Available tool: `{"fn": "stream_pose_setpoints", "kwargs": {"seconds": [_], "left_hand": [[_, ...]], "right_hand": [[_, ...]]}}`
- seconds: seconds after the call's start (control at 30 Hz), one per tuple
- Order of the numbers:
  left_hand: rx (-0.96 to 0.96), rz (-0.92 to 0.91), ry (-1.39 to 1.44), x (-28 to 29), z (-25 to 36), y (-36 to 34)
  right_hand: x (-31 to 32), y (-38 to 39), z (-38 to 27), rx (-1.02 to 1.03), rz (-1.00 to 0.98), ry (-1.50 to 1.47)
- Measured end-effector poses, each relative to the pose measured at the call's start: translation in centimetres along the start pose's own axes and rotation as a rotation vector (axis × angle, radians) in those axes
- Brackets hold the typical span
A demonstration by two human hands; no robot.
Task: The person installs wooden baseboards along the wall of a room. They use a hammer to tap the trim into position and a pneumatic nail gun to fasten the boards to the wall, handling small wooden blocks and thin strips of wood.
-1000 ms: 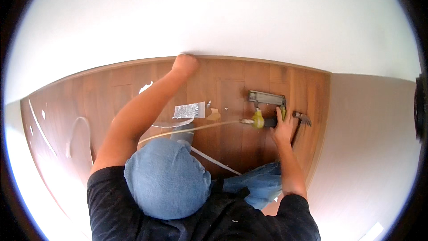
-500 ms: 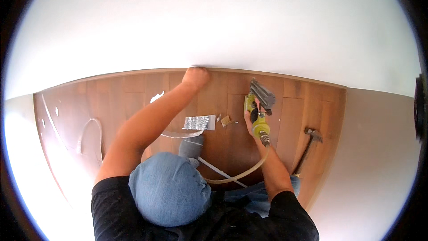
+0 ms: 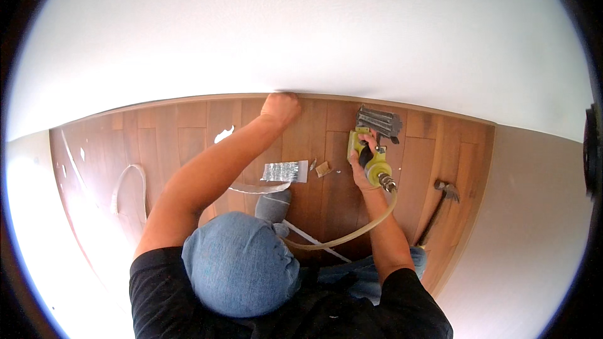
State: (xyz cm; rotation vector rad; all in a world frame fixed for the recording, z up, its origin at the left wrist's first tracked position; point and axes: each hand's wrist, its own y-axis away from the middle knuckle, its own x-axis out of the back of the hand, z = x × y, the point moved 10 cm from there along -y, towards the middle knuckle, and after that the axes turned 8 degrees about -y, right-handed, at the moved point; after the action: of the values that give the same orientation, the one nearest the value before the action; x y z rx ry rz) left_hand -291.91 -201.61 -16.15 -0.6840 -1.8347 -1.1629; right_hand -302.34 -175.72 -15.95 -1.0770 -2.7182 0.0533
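Observation:
My left hand is closed in a fist and presses on the wooden baseboard where the white wall meets the floor. In my right hand is a yellow-green and black air nail gun, gripped round its handle. Its dark nose and magazine are close to the baseboard, to the right of my left hand; whether they touch it I cannot tell. From the metal fitting at the handle's end, a pale air hose curves back toward my knees.
A claw hammer rests on the wood floor at the right. Between my arms are a silvery packet and a small brown piece. White scraps and a curved strip lie left. The right wall closes the corner.
The nail gun has tilted in my right hand: its magazine now lies more sideways, and the hose end has swung right. My left fist stays against the baseboard.

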Motion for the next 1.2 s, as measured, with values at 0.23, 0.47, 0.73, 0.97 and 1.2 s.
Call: {"fn": "stream_pose_setpoints", "kwargs": {"seconds": [0.23,0.47,0.73,0.97,1.2], "left_hand": [[-0.025,-0.015,0.013,0.1,0.2,0.4],[-0.010,-0.072,0.044,0.0,0.1,0.5],[-0.034,-0.148,-0.029,0.5,0.0,0.0],[-0.051,-0.153,-0.006,0.2,0.6,-0.5],[-0.038,-0.120,0.040,-0.9,0.9,-0.8]], "right_hand": [[-0.2,-0.2,-0.5,-0.018,0.034,-0.041],[0.0,0.0,-1.1,0.031,0.054,0.070],[-0.1,-0.7,-2.3,0.121,0.027,0.301],[0.4,-0.9,-0.3,0.079,0.031,0.051],[0.6,-0.7,-0.8,0.101,0.037,0.071]]}}
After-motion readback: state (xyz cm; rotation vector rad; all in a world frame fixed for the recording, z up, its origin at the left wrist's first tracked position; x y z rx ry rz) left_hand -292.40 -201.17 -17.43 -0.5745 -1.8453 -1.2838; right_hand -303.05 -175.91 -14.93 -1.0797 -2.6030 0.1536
